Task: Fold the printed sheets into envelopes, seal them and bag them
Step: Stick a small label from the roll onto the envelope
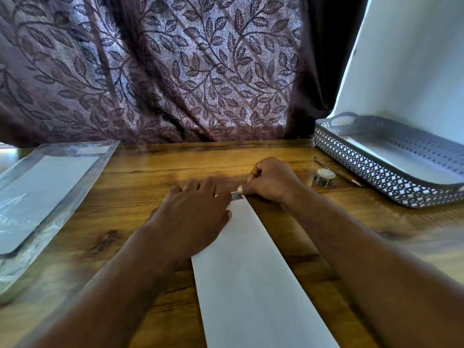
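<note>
head camera looks down on a wooden table (140, 172), and from my remote seat i see the folded white envelope (251, 272) lying flat on it. it runs from the 6 o'clock edge of the view up toward the centre, and its narrow far end lies between the two hands. a short strip of patterned tape (236, 196) sits across that far end. the left hand (198, 209) lies palm down on the envelope's 10 o'clock corner, fingers fairly straight and spread, pressing the paper to the table and gripping nothing. the right hand (272, 180) is at 1 o'clock of the tape, fingers curled in, with one fingertip (240, 189) touching the strip's end; i cannot tell whether it pinches the tape or only presses on it. at 3 o'clock of the right hand, near it but apart, a small tape roll (324, 177) sits on the table. just beyond the roll a thin tool (339, 172) lies beside a grey perforated basket (364, 169) at the view's 3 o'clock. a white board (406, 59) leans behind the basket. at 9 o'clock a clear plastic bag (82, 177) lies flat with a white sheet (42, 197) inside. a purple leaf-patterned curtain (175, 71) hangs at 12 o'clock behind the table.
</note>
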